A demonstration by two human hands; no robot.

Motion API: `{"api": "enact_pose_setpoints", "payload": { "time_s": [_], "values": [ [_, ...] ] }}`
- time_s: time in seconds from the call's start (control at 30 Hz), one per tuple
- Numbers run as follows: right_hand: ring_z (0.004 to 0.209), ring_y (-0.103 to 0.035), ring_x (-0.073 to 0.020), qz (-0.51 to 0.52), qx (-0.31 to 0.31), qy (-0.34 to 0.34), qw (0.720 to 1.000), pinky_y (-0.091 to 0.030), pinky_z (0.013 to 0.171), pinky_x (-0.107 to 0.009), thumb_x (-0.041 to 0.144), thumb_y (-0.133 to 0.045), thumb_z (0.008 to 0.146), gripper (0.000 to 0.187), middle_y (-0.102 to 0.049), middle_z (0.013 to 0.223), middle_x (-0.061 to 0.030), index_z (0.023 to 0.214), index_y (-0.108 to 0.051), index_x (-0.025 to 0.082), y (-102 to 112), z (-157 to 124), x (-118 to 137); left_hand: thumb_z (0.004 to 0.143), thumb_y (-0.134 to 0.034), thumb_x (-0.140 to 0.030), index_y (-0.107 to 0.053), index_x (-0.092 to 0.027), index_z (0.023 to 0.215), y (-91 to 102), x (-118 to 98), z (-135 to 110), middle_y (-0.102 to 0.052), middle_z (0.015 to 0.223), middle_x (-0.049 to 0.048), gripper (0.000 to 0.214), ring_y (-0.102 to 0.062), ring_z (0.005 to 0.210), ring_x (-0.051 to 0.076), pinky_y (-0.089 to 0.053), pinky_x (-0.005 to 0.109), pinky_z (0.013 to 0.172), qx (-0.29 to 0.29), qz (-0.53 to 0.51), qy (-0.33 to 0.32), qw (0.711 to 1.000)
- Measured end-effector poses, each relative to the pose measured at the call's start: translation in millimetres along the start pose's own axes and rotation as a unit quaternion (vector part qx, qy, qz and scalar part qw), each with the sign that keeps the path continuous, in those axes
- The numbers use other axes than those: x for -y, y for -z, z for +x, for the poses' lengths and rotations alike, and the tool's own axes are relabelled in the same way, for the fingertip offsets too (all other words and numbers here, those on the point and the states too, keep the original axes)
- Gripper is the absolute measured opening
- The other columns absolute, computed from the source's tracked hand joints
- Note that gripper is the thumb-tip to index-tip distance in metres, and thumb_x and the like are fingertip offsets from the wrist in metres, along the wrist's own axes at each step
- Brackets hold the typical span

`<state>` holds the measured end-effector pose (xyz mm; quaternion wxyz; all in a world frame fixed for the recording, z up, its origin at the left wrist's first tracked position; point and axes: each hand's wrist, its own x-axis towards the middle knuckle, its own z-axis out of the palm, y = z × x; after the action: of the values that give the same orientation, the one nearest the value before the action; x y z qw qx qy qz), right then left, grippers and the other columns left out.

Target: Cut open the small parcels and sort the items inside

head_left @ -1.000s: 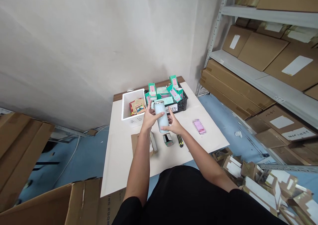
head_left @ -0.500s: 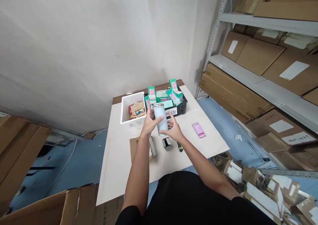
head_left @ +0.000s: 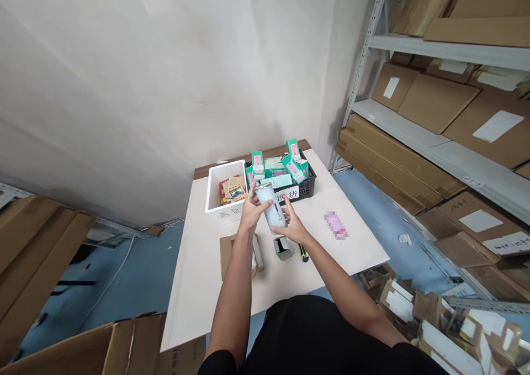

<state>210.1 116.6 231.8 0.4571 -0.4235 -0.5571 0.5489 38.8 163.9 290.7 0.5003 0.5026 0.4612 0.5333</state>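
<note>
A pale blue tumbler (head_left: 272, 208) with a silver rim is held tilted above the table, dark lettering showing on its side. My left hand (head_left: 252, 212) grips it near the top, thumb across the front. My right hand (head_left: 293, 225) is closed round its lower right side. Below the tumbler stands a small open box (head_left: 282, 248), with a yellow-and-black box cutter (head_left: 304, 253) to its right. An opened cardboard package (head_left: 226, 256) lies partly behind my left forearm.
At the table's back, a white foam box (head_left: 211, 190) holds cards and packets. Beside it, a black basket (head_left: 307, 188) is heaped with green-and-pink boxes (head_left: 293, 169). A pixelated pink item (head_left: 337, 225) lies right on the table (head_left: 194, 286). Shelves of cartons (head_left: 439, 101) stand at right.
The tumbler has turned and tilted in my hands, so its dark lettering now shows. Both hands still hold it. The whole view has shifted slightly.
</note>
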Motion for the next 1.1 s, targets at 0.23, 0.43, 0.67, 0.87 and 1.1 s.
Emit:
{"api": "enact_pose_setpoints", "payload": {
  "time_s": [0.23, 0.43, 0.67, 0.87, 1.1],
  "values": [
    [0.113, -0.065, -0.0258, -0.037, -0.003, 0.008, 0.999, -0.052, 0.103, -0.045, 0.035, -0.094, 0.063, 0.135, -0.063, 0.132, -0.0065, 0.171, -0.014, 0.037, 9.4, 4.4, -19.0, 0.075, -0.091, -0.049, -0.044, -0.023, 0.161, -1.0, 6.0, 4.7, -0.067, 0.141, 0.0145, 0.102, -0.067, 0.124, 0.028, -0.055, 0.043, 0.106, -0.012, 0.031, -0.031, 0.999],
    [0.144, -0.05, -0.0318, -0.091, 0.09, -0.093, 0.987, -0.043, 0.114, -0.047, 0.033, -0.08, 0.074, 0.104, -0.044, 0.164, -0.0135, 0.166, -0.033, 0.03, 22.3, -2.3, -85.0, 0.077, -0.088, -0.044, -0.054, -0.023, 0.152, 13.7, 25.2, -7.2, -0.067, 0.14, 0.0139, 0.086, -0.067, 0.124, 0.029, -0.053, 0.044, 0.108, -0.039, 0.107, -0.046, 0.992],
    [0.119, -0.069, -0.0334, -0.406, 0.018, -0.232, 0.884, -0.049, 0.097, -0.036, 0.022, -0.077, 0.082, 0.069, -0.074, 0.126, -0.02, 0.147, -0.058, 0.013, -15.5, -19.4, -147.7, 0.074, -0.086, -0.036, -0.059, -0.023, 0.147, 21.8, 77.9, -35.4, -0.066, 0.141, 0.0139, 0.079, -0.062, 0.132, 0.029, -0.046, 0.047, 0.115, -0.034, 0.129, -0.017, 0.991],
    [0.095, -0.071, -0.0232, -0.376, -0.028, -0.232, 0.896, -0.045, 0.08, -0.027, 0.018, -0.06, 0.095, 0.021, -0.08, 0.099, -0.0113, 0.096, -0.081, 0.018, -2.0, -15.1, -162.1, 0.069, -0.086, -0.036, -0.064, -0.021, 0.139, 19.8, 112.8, -52.7, -0.066, 0.141, 0.0146, 0.075, -0.061, 0.134, 0.029, -0.046, 0.046, 0.115, -0.034, 0.094, 0.019, 0.995],
    [0.084, -0.068, -0.0201, -0.349, -0.05, -0.227, 0.908, -0.042, 0.073, -0.025, 0.025, -0.055, 0.103, 0.033, -0.08, 0.092, -0.0099, 0.081, -0.079, 0.018, 1.7, -15.4, -166.8, 0.069, -0.085, -0.038, -0.064, -0.022, 0.133, 18.3, 131.0, -63.5, -0.066, 0.135, 0.0118, 0.07, -0.064, 0.123, 0.026, -0.05, 0.041, 0.107, -0.039, 0.119, 0.022, 0.992]
  ]
}}
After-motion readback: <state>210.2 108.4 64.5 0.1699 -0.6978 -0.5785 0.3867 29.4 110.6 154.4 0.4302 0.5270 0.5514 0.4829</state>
